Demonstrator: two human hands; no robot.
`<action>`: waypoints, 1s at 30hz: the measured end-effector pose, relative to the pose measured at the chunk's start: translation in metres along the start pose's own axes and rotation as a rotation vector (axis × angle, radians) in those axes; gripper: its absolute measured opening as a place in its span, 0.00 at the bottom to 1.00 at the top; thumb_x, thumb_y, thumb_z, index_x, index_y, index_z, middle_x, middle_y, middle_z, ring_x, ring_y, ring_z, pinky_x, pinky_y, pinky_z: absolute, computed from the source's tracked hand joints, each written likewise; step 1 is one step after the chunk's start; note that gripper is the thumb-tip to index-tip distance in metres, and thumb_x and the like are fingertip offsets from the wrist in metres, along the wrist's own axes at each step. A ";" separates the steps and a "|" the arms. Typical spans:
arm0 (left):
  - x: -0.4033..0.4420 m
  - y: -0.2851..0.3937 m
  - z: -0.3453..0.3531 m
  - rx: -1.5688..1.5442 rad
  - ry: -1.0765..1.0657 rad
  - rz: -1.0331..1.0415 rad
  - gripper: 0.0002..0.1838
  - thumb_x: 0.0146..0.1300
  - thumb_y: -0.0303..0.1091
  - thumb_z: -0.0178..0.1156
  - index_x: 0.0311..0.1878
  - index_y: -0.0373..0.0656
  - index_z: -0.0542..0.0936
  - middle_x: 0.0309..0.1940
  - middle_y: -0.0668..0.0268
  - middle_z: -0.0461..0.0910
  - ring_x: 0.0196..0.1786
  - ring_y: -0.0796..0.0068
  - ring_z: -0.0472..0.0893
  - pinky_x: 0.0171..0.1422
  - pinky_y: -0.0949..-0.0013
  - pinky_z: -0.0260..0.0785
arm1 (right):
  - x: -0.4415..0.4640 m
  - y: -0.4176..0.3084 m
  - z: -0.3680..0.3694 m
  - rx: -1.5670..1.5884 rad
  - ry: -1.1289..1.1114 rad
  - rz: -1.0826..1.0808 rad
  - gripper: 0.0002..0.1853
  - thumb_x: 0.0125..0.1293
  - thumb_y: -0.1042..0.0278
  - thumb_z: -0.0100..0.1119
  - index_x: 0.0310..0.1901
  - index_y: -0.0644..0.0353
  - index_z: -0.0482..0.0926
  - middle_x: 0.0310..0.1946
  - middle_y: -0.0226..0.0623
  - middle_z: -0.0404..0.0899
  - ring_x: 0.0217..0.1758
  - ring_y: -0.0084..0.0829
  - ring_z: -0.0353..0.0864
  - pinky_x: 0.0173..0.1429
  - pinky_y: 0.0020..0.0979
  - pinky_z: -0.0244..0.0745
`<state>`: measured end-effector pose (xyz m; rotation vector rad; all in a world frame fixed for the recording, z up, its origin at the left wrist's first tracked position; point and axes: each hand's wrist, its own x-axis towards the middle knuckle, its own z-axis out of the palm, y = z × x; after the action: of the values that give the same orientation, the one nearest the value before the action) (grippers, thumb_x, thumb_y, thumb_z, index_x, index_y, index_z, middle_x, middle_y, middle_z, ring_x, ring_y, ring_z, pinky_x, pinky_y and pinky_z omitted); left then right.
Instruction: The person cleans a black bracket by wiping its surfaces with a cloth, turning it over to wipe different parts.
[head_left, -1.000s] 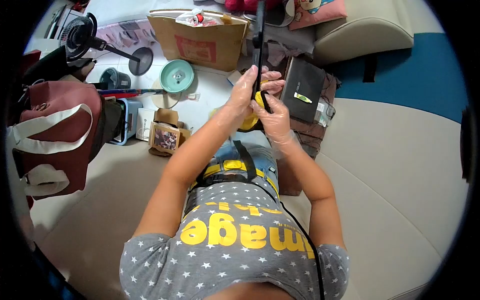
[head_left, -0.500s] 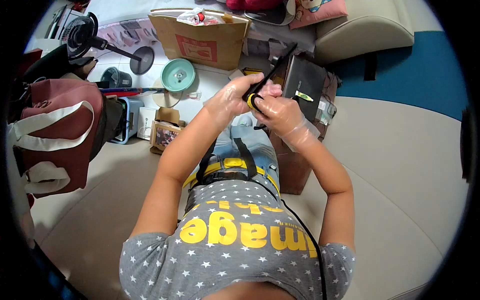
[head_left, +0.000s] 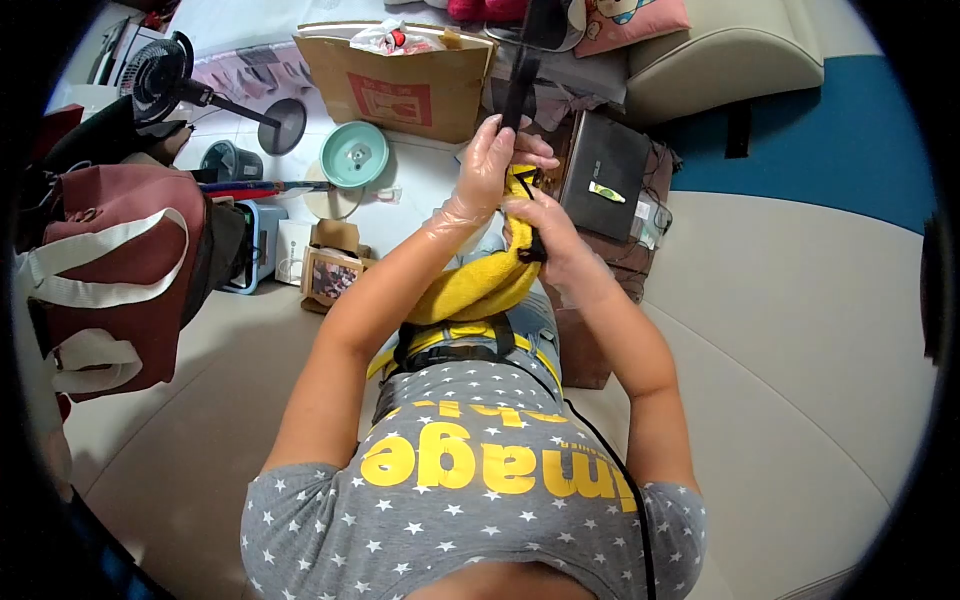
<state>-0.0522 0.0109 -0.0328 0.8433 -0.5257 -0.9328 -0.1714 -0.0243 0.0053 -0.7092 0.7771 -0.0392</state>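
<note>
My left hand (head_left: 487, 168), in a clear plastic glove, is closed around a long, flat black strip (head_left: 518, 88); its fingertips show on the far side. The strip points away from me; its exact kind I cannot make out. Just below, my right hand (head_left: 562, 248), also gloved, grips a yellow cloth (head_left: 475, 285) with black edging. The cloth's upper end meets the strip between my hands, and its loose part hangs over my lap towards the left. How cloth and strip join is hidden by my fingers.
A cardboard box (head_left: 405, 80) and a green basin (head_left: 354, 154) stand ahead-left, near a black fan (head_left: 160, 75). A red-brown bag (head_left: 115, 270) is at the left. A dark laptop (head_left: 605, 170) lies at the right on a brown surface, beside a beige sofa seat (head_left: 770, 290).
The black strip has swung from a rightward slant to pointing nearly straight ahead. More yellow cloth now shows, spread over my lap. My right hand has shifted slightly lower.
</note>
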 end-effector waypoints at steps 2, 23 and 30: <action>0.001 0.000 -0.002 0.005 0.012 -0.054 0.18 0.71 0.42 0.42 0.51 0.34 0.66 0.39 0.49 0.78 0.42 0.59 0.81 0.50 0.64 0.73 | 0.003 0.005 0.002 -0.097 0.082 -0.075 0.14 0.59 0.68 0.57 0.46 0.60 0.72 0.29 0.26 0.73 0.29 0.17 0.71 0.34 0.20 0.68; 0.005 -0.018 -0.013 -0.030 0.044 -0.086 0.18 0.70 0.40 0.44 0.52 0.34 0.66 0.41 0.50 0.77 0.46 0.57 0.80 0.54 0.62 0.72 | 0.022 0.002 -0.024 -0.065 -0.060 0.021 0.16 0.58 0.68 0.56 0.47 0.58 0.67 0.27 0.31 0.72 0.27 0.23 0.74 0.32 0.24 0.71; 0.008 0.001 -0.007 -0.157 0.107 -0.342 0.16 0.70 0.38 0.44 0.50 0.32 0.66 0.42 0.48 0.77 0.45 0.57 0.80 0.54 0.61 0.72 | 0.031 0.028 -0.029 -0.330 0.003 -0.285 0.16 0.57 0.67 0.59 0.47 0.63 0.73 0.32 0.33 0.76 0.31 0.26 0.76 0.36 0.26 0.73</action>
<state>-0.0425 0.0070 -0.0363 0.8493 -0.2134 -1.2171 -0.1745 -0.0281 -0.0456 -1.1302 0.6869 -0.1730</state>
